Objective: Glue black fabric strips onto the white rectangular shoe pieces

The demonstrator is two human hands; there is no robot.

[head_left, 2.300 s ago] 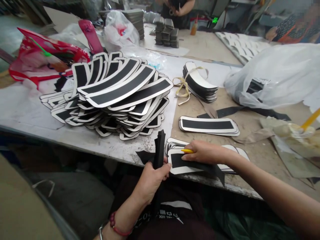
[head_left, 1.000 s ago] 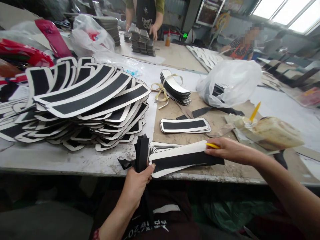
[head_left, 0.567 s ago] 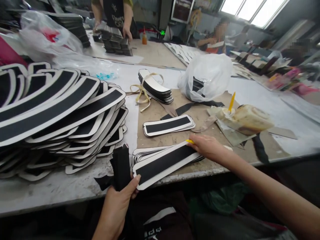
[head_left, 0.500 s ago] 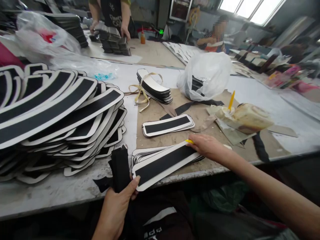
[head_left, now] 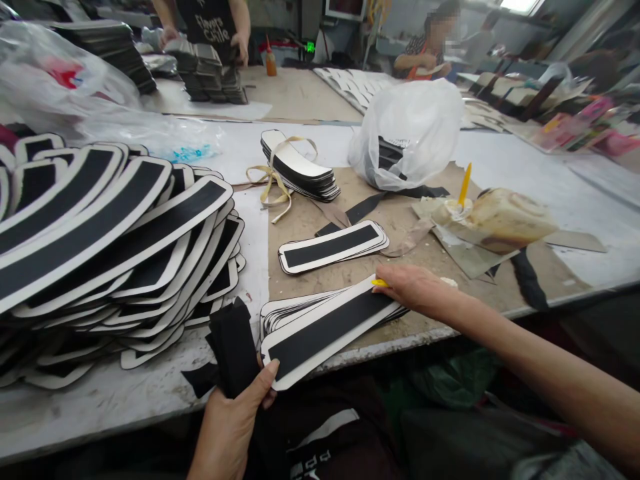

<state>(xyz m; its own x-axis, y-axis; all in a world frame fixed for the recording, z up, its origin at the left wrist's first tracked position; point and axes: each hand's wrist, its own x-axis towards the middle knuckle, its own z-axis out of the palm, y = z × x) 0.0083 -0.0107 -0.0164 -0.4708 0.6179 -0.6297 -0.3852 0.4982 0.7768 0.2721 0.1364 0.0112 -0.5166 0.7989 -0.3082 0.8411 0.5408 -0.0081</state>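
Note:
My left hand (head_left: 240, 413) pinches the near end of a curved white panel (head_left: 303, 375) with a black strip (head_left: 325, 331) down its middle, thumb on top. At its far end my right hand (head_left: 415, 287) is closed, with a small yellow tip (head_left: 380, 283) poking out from the fingers; the rest of that tool is hidden. Under the panel lies a fanned stack of similar panels (head_left: 280, 312). A bundle of black fabric strips (head_left: 233, 347) rests right beside my left hand; I cannot tell whether the fingers touch it. Behind is a smaller pile of panels (head_left: 333, 247).
A large heap of panels (head_left: 125, 233) covers the left. Farther back are a tied stack (head_left: 300, 163), a white plastic bag (head_left: 410, 127) and a glue container (head_left: 515, 220) with a yellow spike. Across the table, a person's hands (head_left: 240, 47) hold stacked pieces.
My view has tilted down slightly and shifted, so the table appears moved. Both hands keep the same hold on the panel, with hardly any motion of their own.

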